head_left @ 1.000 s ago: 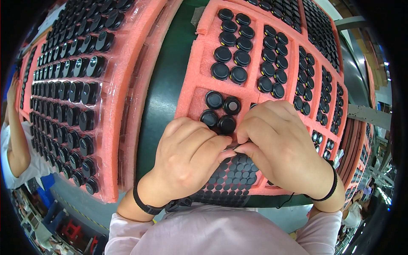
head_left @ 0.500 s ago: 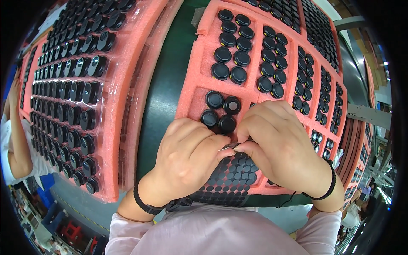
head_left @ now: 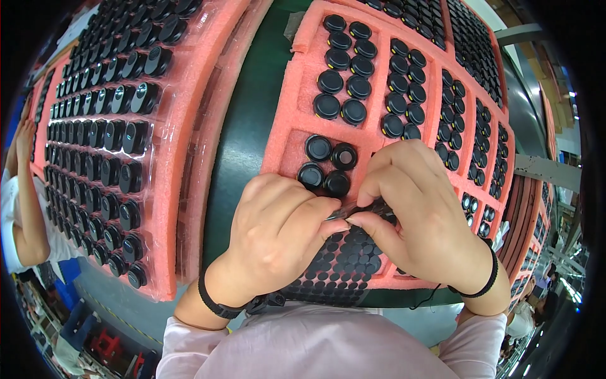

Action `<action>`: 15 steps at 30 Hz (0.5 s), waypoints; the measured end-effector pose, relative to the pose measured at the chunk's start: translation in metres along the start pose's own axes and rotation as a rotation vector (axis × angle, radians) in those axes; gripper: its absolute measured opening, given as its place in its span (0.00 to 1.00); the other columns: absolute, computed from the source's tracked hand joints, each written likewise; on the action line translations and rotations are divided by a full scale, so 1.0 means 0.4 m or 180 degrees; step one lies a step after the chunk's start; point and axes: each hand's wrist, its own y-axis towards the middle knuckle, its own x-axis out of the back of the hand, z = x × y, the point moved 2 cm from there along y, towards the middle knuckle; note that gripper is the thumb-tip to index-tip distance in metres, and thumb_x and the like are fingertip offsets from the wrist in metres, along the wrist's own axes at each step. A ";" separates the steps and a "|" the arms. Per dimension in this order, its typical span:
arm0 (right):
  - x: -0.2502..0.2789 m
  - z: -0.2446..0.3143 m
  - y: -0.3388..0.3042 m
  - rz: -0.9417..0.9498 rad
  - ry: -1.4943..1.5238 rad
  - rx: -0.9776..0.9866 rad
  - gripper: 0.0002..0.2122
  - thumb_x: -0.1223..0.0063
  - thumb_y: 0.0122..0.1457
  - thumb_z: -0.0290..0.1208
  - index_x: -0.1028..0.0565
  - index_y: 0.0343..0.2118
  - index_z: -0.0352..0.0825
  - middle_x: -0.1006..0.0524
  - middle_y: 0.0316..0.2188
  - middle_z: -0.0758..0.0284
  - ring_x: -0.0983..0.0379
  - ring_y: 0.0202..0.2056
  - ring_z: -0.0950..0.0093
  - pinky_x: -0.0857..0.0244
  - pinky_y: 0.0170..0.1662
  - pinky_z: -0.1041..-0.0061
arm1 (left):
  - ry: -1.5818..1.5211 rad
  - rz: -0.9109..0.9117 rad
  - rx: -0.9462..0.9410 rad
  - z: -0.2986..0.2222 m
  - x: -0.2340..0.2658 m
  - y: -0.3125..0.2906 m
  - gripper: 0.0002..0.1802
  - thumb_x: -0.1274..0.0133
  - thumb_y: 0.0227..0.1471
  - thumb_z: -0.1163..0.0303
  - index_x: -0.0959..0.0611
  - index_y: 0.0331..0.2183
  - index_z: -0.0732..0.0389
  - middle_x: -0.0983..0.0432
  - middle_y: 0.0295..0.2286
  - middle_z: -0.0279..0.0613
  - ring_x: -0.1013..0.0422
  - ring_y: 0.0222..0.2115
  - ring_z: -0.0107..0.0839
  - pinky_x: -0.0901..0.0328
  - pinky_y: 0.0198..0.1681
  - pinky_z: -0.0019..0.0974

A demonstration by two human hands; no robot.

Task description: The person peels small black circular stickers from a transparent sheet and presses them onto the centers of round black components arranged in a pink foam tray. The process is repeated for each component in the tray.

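Four black round caps point(head_left: 310, 175) sit just beyond our left hand point(head_left: 273, 240), pinching one sheet of black discs point(head_left: 346, 260), and our curled right hand point(head_left: 420, 218), its hold unclear.

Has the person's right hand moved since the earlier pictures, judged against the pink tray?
Yes, slightly: against the pink tray, the right hand has shifted up the view at its knuckles, toward the tray's far side.

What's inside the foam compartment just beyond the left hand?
Four round black parts show in the foam compartment, one with a pale disc. The left hand and right hand hide much of its near side; anything beneath them cannot be seen.
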 end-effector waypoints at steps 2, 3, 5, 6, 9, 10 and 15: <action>0.001 0.001 -0.001 0.0017 -0.0059 0.0071 0.15 0.29 0.44 0.26 0.26 0.33 0.36 0.27 0.37 0.62 0.30 0.40 0.60 0.38 0.46 0.64 | -0.0005 0.0037 0.0038 0.000 0.000 -0.001 0.14 0.32 0.45 0.67 0.17 0.34 0.62 0.24 0.26 0.40 0.28 0.26 0.42 0.35 0.35 0.44; 0.003 0.003 -0.002 0.0033 -0.0124 0.0139 0.15 0.29 0.44 0.26 0.26 0.33 0.36 0.28 0.36 0.63 0.30 0.40 0.60 0.38 0.46 0.64 | -0.0003 0.0038 0.0041 0.001 0.001 -0.001 0.14 0.32 0.45 0.67 0.17 0.34 0.62 0.24 0.26 0.40 0.28 0.26 0.42 0.35 0.35 0.44; 0.009 0.004 0.000 0.0053 -0.0184 0.0213 0.15 0.29 0.45 0.27 0.26 0.33 0.36 0.28 0.36 0.63 0.31 0.40 0.60 0.38 0.46 0.65 | -0.0203 0.0199 0.0219 0.005 0.004 -0.005 0.14 0.33 0.47 0.67 0.18 0.34 0.62 0.24 0.26 0.39 0.28 0.27 0.42 0.35 0.36 0.45; 0.017 0.006 0.005 0.0148 -0.0101 0.0300 0.14 0.30 0.45 0.26 0.26 0.32 0.36 0.29 0.36 0.63 0.31 0.40 0.60 0.38 0.46 0.65 | -0.0301 0.0279 0.0309 0.007 0.006 -0.006 0.13 0.33 0.47 0.66 0.18 0.34 0.62 0.25 0.25 0.39 0.28 0.27 0.42 0.35 0.37 0.45; 0.031 -0.006 0.017 0.0335 0.0059 0.0456 0.13 0.30 0.47 0.26 0.26 0.31 0.36 0.29 0.34 0.64 0.32 0.40 0.61 0.38 0.45 0.66 | -0.0287 0.0419 0.0403 0.002 0.016 -0.001 0.14 0.33 0.47 0.65 0.18 0.33 0.61 0.23 0.28 0.39 0.28 0.30 0.43 0.36 0.40 0.46; 0.035 -0.025 0.023 0.0328 0.0311 0.0212 0.12 0.31 0.48 0.26 0.26 0.31 0.36 0.30 0.34 0.64 0.32 0.39 0.62 0.38 0.45 0.66 | -0.0290 0.0494 0.0443 0.000 0.017 0.003 0.14 0.33 0.47 0.64 0.18 0.33 0.61 0.23 0.30 0.39 0.28 0.31 0.43 0.36 0.41 0.47; 0.015 -0.111 0.048 0.0409 0.0720 -0.0368 0.08 0.36 0.54 0.24 0.26 0.32 0.33 0.30 0.32 0.65 0.32 0.39 0.66 0.37 0.45 0.68 | -0.0322 0.0732 0.0325 -0.005 0.010 0.014 0.15 0.33 0.44 0.63 0.18 0.33 0.59 0.22 0.38 0.41 0.28 0.39 0.44 0.37 0.47 0.51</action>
